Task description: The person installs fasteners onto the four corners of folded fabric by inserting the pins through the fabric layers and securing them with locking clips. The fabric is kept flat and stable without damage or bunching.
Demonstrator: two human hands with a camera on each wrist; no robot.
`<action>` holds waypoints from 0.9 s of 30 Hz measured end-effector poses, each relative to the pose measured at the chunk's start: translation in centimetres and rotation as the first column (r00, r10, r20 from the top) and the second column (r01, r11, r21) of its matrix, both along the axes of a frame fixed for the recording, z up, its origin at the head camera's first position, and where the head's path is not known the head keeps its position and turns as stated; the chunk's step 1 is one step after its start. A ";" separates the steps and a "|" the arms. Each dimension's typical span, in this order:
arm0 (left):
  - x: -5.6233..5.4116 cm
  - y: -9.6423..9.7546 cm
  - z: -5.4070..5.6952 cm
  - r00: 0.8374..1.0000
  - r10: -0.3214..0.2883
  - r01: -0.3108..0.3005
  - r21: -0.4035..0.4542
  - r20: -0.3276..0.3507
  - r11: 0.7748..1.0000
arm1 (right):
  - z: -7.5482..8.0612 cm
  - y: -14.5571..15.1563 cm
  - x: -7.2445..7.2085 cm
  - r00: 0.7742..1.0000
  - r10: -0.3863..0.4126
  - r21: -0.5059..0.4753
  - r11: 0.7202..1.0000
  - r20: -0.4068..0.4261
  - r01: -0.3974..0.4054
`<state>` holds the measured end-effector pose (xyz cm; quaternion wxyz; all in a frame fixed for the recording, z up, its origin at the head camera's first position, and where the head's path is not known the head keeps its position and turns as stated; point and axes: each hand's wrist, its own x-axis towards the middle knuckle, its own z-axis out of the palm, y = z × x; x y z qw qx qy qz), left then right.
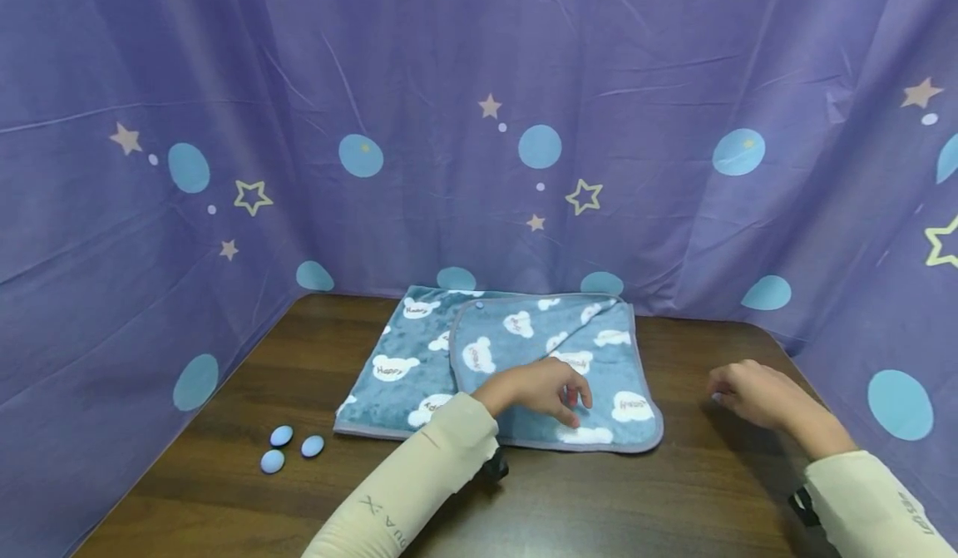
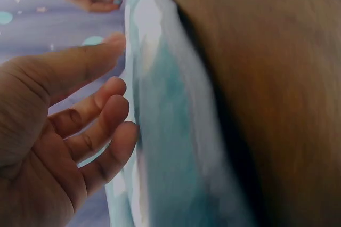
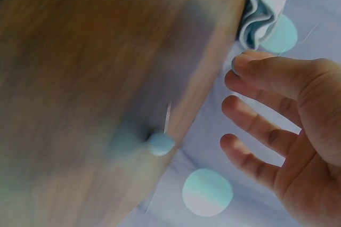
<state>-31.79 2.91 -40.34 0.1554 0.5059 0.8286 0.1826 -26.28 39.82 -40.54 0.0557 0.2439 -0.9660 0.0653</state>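
Observation:
A teal fleece blanket (image 1: 427, 350) with white bear heads and grey edging lies folded on the table, its right part lapped over the left. Above its front part hovers my left hand (image 1: 546, 387), fingers loosely bent and holding nothing. Off the blanket's right side, my right hand (image 1: 763, 396) pinches a small light-blue piece (image 3: 233, 65) between thumb and index finger; mostly the fingertips hide it. Its other fingers are spread loosely. Beneath it, in the right wrist view, a pin with a round blue head (image 3: 161, 144) and thin metal shank lies on the tabletop.
The brown wooden table (image 1: 599, 508) runs back to a purple curtain (image 1: 449, 59) with stars and dots. Several light-blue discs lie about: three, including one disc (image 1: 312, 446), at the left, and a blue button-like piece (image 1: 480, 304) on the blanket's back part.

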 end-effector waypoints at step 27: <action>3.7 7.5 -1.4 0.901 0.074 -0.200 -0.258 -0.427 0.945 | 1.0 -4.9 -1.0 0.999 0.038 -0.032 0.999 -0.001 -0.038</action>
